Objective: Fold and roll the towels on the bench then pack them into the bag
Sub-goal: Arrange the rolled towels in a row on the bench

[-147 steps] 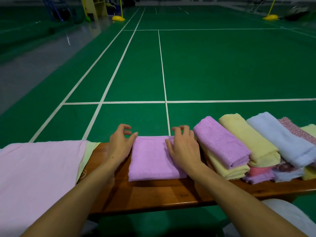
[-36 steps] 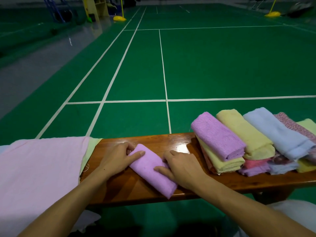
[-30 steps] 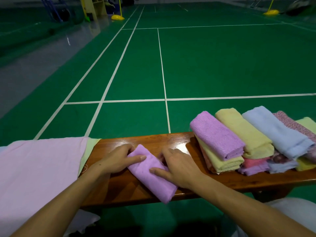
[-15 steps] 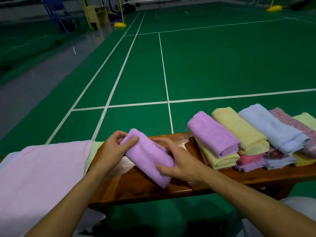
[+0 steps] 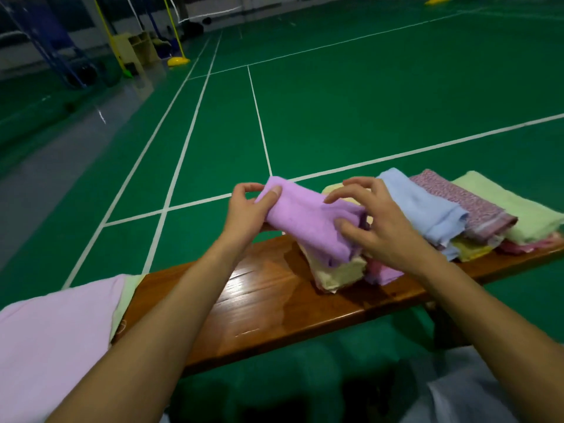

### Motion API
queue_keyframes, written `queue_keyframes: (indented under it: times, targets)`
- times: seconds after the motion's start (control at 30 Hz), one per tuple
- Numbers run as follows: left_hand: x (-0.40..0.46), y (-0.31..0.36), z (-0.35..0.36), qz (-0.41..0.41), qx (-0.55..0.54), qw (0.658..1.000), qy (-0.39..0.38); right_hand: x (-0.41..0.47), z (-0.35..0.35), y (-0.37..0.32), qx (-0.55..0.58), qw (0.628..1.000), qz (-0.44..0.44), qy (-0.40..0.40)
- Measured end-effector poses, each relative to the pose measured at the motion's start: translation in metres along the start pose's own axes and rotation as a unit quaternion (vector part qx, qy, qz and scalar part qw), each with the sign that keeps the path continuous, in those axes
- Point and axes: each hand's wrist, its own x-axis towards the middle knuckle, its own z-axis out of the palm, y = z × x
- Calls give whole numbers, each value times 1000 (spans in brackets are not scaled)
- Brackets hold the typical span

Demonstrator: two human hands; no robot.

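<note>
A rolled purple towel (image 5: 305, 221) is held in the air over the left end of the pile of rolled towels on the wooden bench (image 5: 274, 300). My left hand (image 5: 244, 209) pinches the roll's far end. My right hand (image 5: 381, 227) grips its near end between thumb and fingers. Beneath the roll lies a pale yellow towel (image 5: 338, 270). To the right lie a blue roll (image 5: 421, 203), a patterned pink roll (image 5: 457, 199) and a light green roll (image 5: 512, 206). No bag is in view.
A flat pink cloth (image 5: 52, 340) over a pale green one covers the bench's left end. Bare polished wood lies between it and the pile. Beyond the bench is the green court floor with white lines. Net posts and racks stand far back left.
Both hands rolled the folded purple towel, lifted it off the bench and carried it right, over the pile. My view has swung to the right.
</note>
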Motion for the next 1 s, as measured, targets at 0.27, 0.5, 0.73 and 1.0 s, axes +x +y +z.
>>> queue_keyframes:
  times: [0.27,0.5,0.73,1.0]
  targets:
    - [37,19,160,5,26,991,-128,-15,-90,70,-74,979,133,138]
    - [63,17,266,74,116,979,-151,-21,-133,116,-120,940,233,217]
    - [60,-37,298,214,410,855,-235,-29,-133,139,-196,886,401,127]
    - [32,-21,288,280,573,721,-273,-27,-128,142,-248,873,394,147]
